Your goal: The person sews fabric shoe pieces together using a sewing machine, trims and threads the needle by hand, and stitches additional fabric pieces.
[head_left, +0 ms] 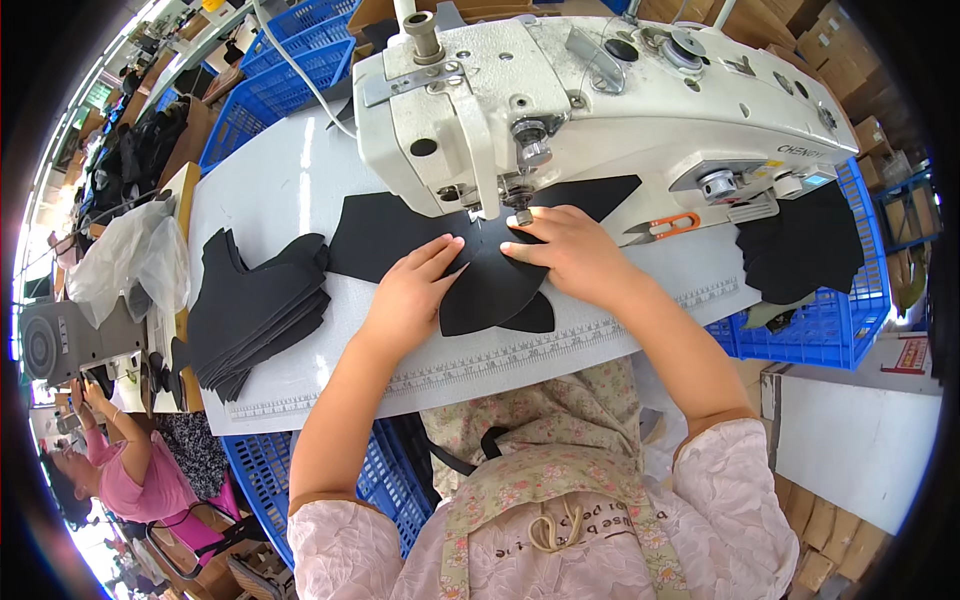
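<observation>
white tabletop [275,175]; black piece [492,290] lies beneath left grip [408,292] and right grip [568,250]; both unclenched

"What's on the tabletop [265,165]?"

"The sewing machine [640,125] at the back, cut pieces [380,235] partly beneath it."

"Left of those?"

"A stack of pieces [262,297]."

"And right?"

"Thread snips [667,227], then another stack [802,245], over or in a crate [840,335]; I can't tell which."

"And in front?"

"A ruler strip [588,329], along the tabletop's near edge."
</observation>
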Tool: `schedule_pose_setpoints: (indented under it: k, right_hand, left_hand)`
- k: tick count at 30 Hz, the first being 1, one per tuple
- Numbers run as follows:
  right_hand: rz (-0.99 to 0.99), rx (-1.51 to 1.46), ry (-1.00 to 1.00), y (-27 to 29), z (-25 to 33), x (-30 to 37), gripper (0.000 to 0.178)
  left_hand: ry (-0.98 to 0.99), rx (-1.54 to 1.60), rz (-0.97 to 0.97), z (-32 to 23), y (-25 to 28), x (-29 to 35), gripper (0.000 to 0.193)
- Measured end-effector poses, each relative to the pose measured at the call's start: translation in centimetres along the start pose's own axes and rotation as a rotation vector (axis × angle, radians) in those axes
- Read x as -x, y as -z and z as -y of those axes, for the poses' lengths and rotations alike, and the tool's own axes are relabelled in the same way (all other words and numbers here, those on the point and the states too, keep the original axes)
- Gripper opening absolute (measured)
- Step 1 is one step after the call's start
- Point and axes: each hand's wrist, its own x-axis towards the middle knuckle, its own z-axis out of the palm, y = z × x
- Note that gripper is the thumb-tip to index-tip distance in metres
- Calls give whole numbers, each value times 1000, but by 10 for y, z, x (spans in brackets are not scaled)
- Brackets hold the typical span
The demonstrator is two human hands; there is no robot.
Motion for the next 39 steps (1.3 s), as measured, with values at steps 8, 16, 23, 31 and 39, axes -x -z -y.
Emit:
schedule_pose_setpoints:
  k: [8, 16, 23, 31, 39]
  right_hand:
    - [-19, 11, -11, 0, -3, -6, 47]
    - [41, 8, -49, 4, -12, -17, 40]
    - [104, 57, -66, 16, -3, -25, 49]
    - [215, -12, -259, 11, 15, -28, 27]
    - [-153, 111, -255, -24, 21, -12, 44]
  left_hand:
    - [13, -42, -7, 4, 1, -8, 49]
    - [39, -36, 45, 9, 12, -24, 46]
    - [-2, -399, -25, -29, 26, -39, 34]
    - [394, -305, 245, -51, 21, -38, 58]
    - [376, -169, -52, -36, -7, -16, 67]
